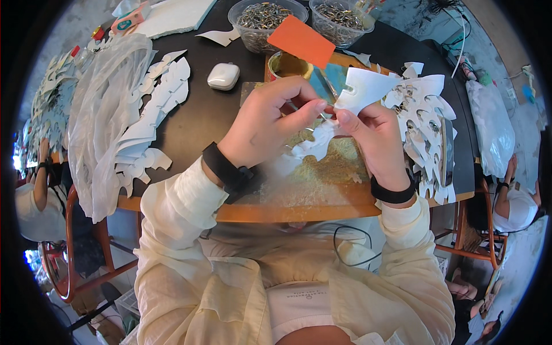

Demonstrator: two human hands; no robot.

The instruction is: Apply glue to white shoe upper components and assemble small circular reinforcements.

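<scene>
My right hand [374, 129] is closed on a white, flat cut piece [361, 89] with a notch in its edge, thumb and fingers pinching its lower end. My left hand [273, 112] meets it from the left, fingertips pinched together; a small shiny bit of metal shows beside them, but what they hold is mostly hidden. Below the fingertips hangs another white piece [316, 144] with metal fittings; whether it joins the upper one I cannot tell. Under both hands lies a worn board [339, 164] covered in yellowish residue.
Behind my hands stand an open pot [286, 65], an orange card [302, 41] and two clear tubs of metal rings [261, 16]. White pieces [422, 123] with metal fittings pile at right. More pieces [152, 115], a plastic bag [106, 109] and a white case [223, 76] lie left.
</scene>
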